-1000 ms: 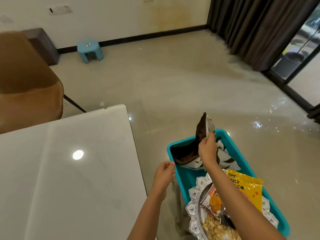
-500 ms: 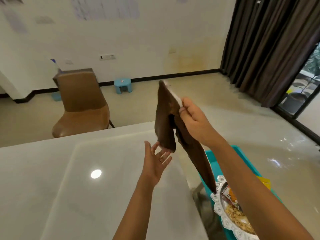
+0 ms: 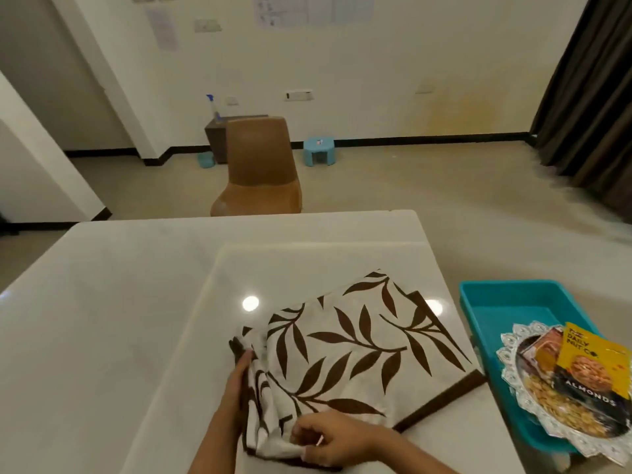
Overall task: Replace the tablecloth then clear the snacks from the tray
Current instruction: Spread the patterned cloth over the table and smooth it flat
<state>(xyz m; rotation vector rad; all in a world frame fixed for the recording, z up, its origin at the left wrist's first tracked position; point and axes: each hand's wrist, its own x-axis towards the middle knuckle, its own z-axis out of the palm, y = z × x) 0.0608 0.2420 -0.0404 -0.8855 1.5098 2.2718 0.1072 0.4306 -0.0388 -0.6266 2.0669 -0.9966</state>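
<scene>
- The folded tablecloth (image 3: 359,347) lies on the table (image 3: 119,302).
- Your left hand (image 3: 236,381) presses its left side, fingers straight.
- Your right hand (image 3: 330,439) pinches its near corner.

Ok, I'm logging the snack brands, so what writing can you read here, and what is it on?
"DAILY NUT CO": top of the yellow packet on the silver tray; a smaller line above it is blurred.
"ALMONDS": dark lower part of the same packet.
Orange packet: print too blurred to read.
Wall papers: too small to read.
</scene>
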